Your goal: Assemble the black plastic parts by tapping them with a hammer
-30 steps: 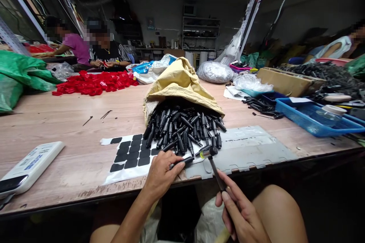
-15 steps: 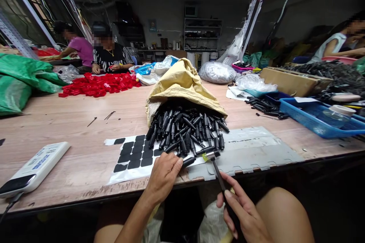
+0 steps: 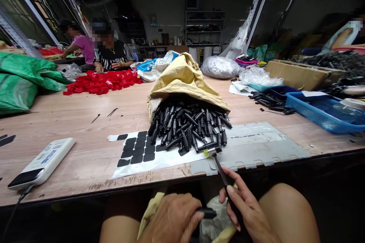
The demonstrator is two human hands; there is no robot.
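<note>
My left hand [image 3: 175, 218] is closed round a black tube-like plastic piece [image 3: 209, 213] and is over my lap, below the table edge. My right hand [image 3: 242, 205] grips the dark handle of a small hammer [image 3: 214, 152]. Its metal head, with a yellow-green face on one side, lies over the grey sheet [image 3: 256, 140] at the table's front edge. Just beyond the hammer, a heap of similar black pieces [image 3: 186, 129] spills from a yellow woven sack [image 3: 185, 78]. Under the heap's left side is a white sheet with black rounded-square stickers [image 3: 139, 148].
A white power bank [image 3: 42, 163] with a cable lies on the left. Red parts [image 3: 102, 82] are piled farther back, before two seated people. A blue tray [image 3: 322, 112] and a cardboard box [image 3: 296, 74] stand on the right. A pale sack [image 3: 212, 222] hangs between my knees.
My left hand has drawn back from the table edge down over my lap, carrying the black piece. The right hand and hammer have stayed nearly in place. The view has shifted slightly.
</note>
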